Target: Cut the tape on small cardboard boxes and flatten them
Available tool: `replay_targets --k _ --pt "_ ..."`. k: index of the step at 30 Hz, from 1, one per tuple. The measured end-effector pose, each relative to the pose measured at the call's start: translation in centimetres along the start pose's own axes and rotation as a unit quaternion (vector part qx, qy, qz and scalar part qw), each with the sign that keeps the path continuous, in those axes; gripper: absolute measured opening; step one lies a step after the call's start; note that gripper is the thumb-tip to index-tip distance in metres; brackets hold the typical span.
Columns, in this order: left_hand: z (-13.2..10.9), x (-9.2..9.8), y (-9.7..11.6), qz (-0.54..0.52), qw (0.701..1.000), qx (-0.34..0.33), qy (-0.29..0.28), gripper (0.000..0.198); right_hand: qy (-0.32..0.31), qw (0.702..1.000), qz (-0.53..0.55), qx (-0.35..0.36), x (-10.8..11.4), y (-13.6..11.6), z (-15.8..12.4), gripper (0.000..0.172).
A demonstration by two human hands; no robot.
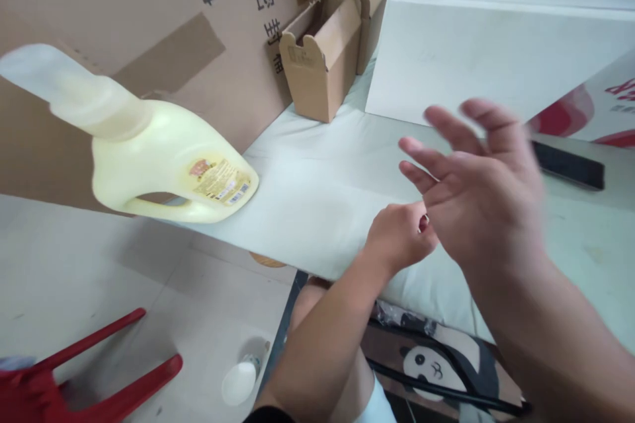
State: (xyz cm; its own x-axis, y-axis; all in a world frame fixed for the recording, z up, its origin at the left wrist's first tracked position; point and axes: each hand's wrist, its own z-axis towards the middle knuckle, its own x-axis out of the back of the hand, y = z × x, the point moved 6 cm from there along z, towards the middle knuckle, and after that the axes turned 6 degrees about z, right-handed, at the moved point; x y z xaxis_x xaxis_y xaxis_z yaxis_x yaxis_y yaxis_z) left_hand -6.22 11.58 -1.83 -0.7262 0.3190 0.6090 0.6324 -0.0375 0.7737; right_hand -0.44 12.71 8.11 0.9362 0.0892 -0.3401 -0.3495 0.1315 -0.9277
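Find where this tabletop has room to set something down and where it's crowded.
Free: between the yellow bottle, front carton and left hand; also in front of the black phone, beside the right forearm. Crowded: behind, where a second carton stands by the white box.

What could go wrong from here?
Two risks. The pale-yellow handled bottle stands by the edge of the covered work surface; a bump might send it to the floor. The open right hand, raised near the black phone, could knock it if it swings outward.
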Motion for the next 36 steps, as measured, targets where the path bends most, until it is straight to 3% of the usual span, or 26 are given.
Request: replay_targets --k 2,5,7,11,15,18,22,24,26,30,32,36 --pt "0.3 0.5 -0.5 0.008 1.000 0.023 0.008 0.017 0.029 0.997 -0.041 -0.053 0.7 3.8 3.5 0.020" --pt "0.6 1.8 -1.4 -0.018 0.995 0.074 0.066 0.021 0.006 0.985 -0.158 -0.073 0.1 7.7 8.9 0.017" --pt "0.5 2.5 -2.0 -0.042 0.990 0.095 0.094 0.018 -0.038 0.968 -0.246 -0.025 -1.9 8.4 12.3 0.023" --pt "0.3 3.2 -2.6 -0.078 0.986 0.108 0.098 0.018 -0.182 0.911 -0.361 0.086 -8.1 8.5 17.3 0.031" --pt "0.2 3.4 -3.1 -0.102 0.982 0.127 0.095 0.017 -0.223 0.881 -0.410 0.085 -11.1 9.4 19.8 0.045" --pt "0.2 3.4 -3.3 -0.102 0.981 0.132 0.096 0.016 -0.220 0.875 -0.421 0.091 -11.4 9.8 20.6 0.051" --pt "0.3 3.6 -3.3 -0.114 0.980 0.117 0.111 0.020 -0.212 0.865 -0.448 0.078 -10.9 9.8 20.8 0.044" --pt "0.2 4.4 -3.3 -0.136 0.973 0.086 0.166 0.019 -0.203 0.863 -0.454 0.089 -10.1 9.0 20.1 0.043" --pt "-0.4 6.0 -3.5 -0.177 0.946 0.035 0.271 0.020 -0.193 0.866 -0.447 0.114 -8.5 7.4 18.5 0.043" --pt "-2.7 8.8 -4.8 -0.263 0.828 -0.038 0.495 0.019 -0.172 0.890 -0.401 0.134 -2.1 3.2 13.1 0.033" --pt "-3.3 9.3 -5.5 -0.287 0.791 -0.053 0.537 0.016 -0.160 0.906 -0.357 0.162 1.7 0.5 9.5 0.024" --pt "-2.7 9.0 -6.0 -0.298 0.789 -0.068 0.532 0.016 -0.113 0.899 -0.372 0.200 8.1 -4.7 1.8 0.027"
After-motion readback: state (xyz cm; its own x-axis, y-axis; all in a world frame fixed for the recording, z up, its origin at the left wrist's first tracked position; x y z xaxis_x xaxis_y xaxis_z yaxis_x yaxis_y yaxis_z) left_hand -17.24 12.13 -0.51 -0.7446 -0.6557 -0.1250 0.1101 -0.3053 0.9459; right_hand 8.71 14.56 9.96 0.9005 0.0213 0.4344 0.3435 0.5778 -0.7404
